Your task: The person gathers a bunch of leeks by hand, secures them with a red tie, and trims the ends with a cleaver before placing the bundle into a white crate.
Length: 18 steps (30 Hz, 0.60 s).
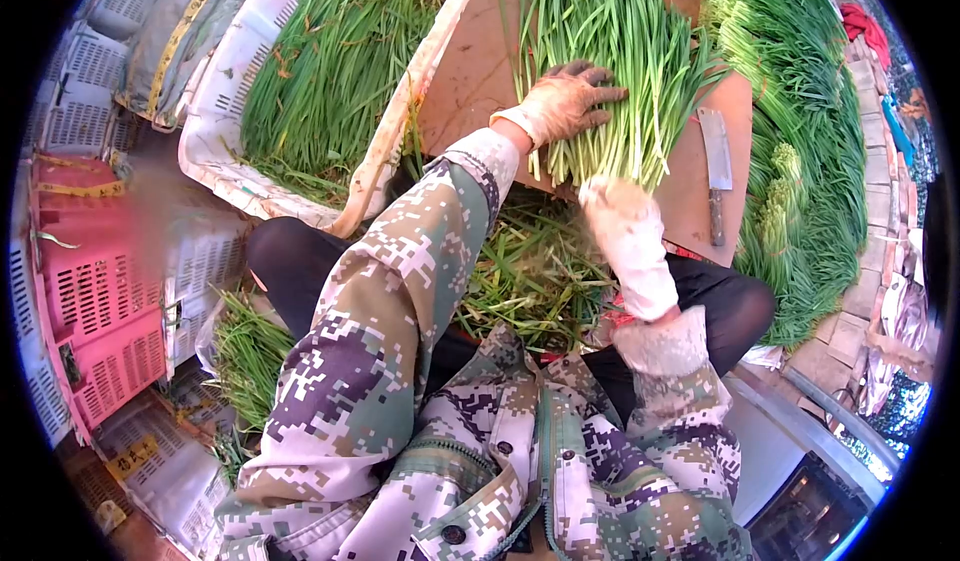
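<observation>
A large bunch of garlic chives [625,46] lies on a brown board [685,216], its pale stalk ends toward me. My left hand [572,106], in a stained work glove, rests on the left side of the bunch with fingers spread over the stalks. At the pale cut ends is my right hand [622,223], in a whitish glove; motion blurs its fingers, so their grip cannot be made out. A cleaver [716,156] lies on the board to the right of the bunch, its handle toward me. Loose chive trimmings [545,271] are heaped below the board, between my legs.
A white crate [215,151] of chives [330,81] stands at the left. More bundled chives [800,131] are piled along the right. Pink crates [105,291] and white crates line the far left. A grey metal-framed item [790,431] sits at lower right.
</observation>
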Each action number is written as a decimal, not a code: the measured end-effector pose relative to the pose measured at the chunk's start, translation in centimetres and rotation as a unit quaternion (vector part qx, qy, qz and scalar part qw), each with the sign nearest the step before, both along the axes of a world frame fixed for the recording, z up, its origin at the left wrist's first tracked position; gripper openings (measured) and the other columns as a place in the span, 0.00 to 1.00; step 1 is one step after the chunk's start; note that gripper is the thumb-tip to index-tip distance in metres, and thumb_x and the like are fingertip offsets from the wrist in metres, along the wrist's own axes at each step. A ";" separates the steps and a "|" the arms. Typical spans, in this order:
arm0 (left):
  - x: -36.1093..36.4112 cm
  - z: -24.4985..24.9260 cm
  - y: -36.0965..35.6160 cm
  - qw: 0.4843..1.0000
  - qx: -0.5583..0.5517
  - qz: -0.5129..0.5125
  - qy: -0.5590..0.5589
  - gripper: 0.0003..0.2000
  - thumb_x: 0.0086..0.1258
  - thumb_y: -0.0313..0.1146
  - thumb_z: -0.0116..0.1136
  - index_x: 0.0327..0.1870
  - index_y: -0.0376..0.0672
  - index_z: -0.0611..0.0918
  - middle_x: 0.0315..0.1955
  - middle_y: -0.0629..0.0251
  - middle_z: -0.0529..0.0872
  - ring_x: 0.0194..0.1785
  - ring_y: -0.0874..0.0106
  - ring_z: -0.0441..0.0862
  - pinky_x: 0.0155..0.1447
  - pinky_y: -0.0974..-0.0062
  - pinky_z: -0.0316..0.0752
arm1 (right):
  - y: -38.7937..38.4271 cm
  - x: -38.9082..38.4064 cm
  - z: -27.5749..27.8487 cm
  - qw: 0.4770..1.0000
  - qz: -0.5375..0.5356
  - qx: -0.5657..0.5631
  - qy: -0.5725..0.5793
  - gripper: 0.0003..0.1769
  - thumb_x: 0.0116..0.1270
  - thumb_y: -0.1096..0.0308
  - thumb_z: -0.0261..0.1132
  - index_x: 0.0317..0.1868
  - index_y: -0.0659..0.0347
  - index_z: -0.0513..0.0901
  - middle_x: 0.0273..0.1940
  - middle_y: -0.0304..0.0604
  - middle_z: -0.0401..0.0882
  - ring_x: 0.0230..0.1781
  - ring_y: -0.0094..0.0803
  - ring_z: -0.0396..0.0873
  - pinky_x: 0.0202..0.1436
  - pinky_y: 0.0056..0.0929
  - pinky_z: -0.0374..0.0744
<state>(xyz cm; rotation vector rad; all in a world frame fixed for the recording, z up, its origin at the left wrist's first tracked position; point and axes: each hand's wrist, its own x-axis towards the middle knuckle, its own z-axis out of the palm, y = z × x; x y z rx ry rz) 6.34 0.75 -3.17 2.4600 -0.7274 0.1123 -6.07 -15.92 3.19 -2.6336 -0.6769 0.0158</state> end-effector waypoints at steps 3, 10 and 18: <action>0.1 -0.1 -0.3 1.000 -0.009 0.001 0.006 0.23 0.67 0.47 0.56 0.64 0.66 0.74 0.66 0.64 0.69 0.72 0.54 0.58 0.74 0.51 0.53 | 1.0 2.1 -1.0 0.996 -0.012 0.034 -0.076 0.07 0.65 0.64 0.59 0.38 0.57 0.78 0.32 0.47 0.77 0.34 0.43 0.79 0.39 0.39 0.78; 0.2 -0.8 -0.3 0.999 -0.030 0.002 -0.023 0.22 0.66 0.47 0.57 0.63 0.64 0.75 0.65 0.63 0.70 0.70 0.53 0.61 0.72 0.50 0.56 | 1.7 1.7 -3.4 0.988 -0.102 -0.105 -0.040 0.19 0.64 0.65 0.60 0.55 0.58 0.77 0.38 0.50 0.78 0.36 0.47 0.80 0.39 0.41 0.79; 0.1 -0.8 -0.2 0.999 -0.032 0.008 -0.015 0.23 0.66 0.47 0.57 0.63 0.65 0.74 0.65 0.64 0.70 0.70 0.53 0.60 0.72 0.50 0.56 | 2.2 1.7 -3.2 0.992 -0.099 -0.071 -0.045 0.23 0.62 0.66 0.61 0.59 0.61 0.75 0.42 0.53 0.78 0.40 0.48 0.79 0.42 0.42 0.79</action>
